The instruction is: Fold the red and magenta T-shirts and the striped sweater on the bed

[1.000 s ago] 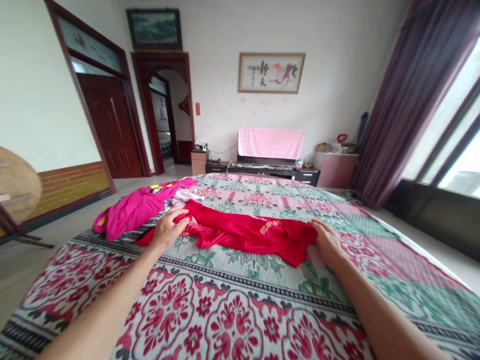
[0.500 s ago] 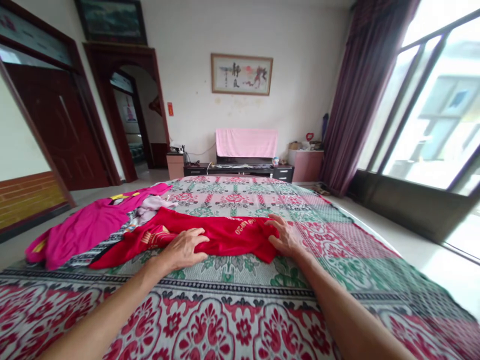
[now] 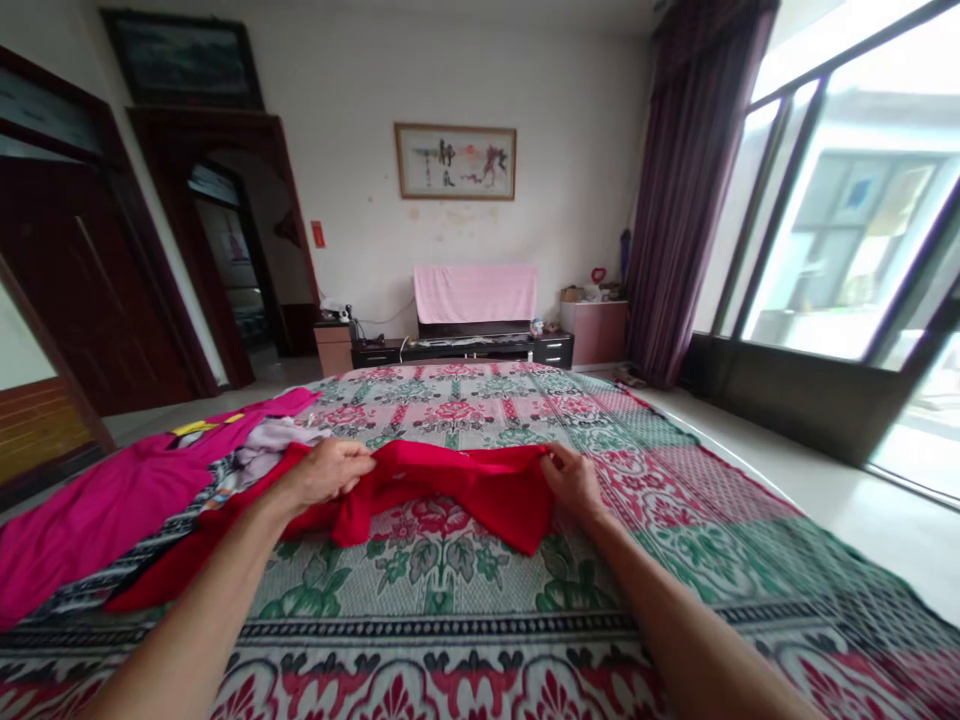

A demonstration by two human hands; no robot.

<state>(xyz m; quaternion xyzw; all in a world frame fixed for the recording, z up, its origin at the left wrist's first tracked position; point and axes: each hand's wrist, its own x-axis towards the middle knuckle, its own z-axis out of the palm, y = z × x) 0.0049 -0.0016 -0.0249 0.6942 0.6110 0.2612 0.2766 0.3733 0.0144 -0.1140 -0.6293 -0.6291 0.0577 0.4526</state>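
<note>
A red garment (image 3: 480, 490), perhaps a shirt, is stretched between my two hands over the patterned bedspread. My left hand (image 3: 334, 470) is closed on it, with cloth hanging below the fingers. At the other end my right hand (image 3: 576, 480) pinches the upper corner, and a loose flap droops beneath it. The rest of the red cloth runs left under my left forearm, beside a pile with a magenta garment (image 3: 127, 490), a pale lilac cloth (image 3: 270, 445) and a black-and-white patterned cloth (image 3: 142, 540). The lettering on the red cloth no longer shows.
The floral bedspread (image 3: 450, 590) spreads across the whole bed. Past its far edge stands a low black cabinet (image 3: 551, 350) with a pink cloth (image 3: 476, 293) draped over something on it. A purple curtain (image 3: 690, 200) and large windows are on the right; doorways are on the left.
Both hands have gone from resting with spread fingers on the red garment to gripping it. Its edge is now lifted and pulled taut between them. The view has shifted slightly right.
</note>
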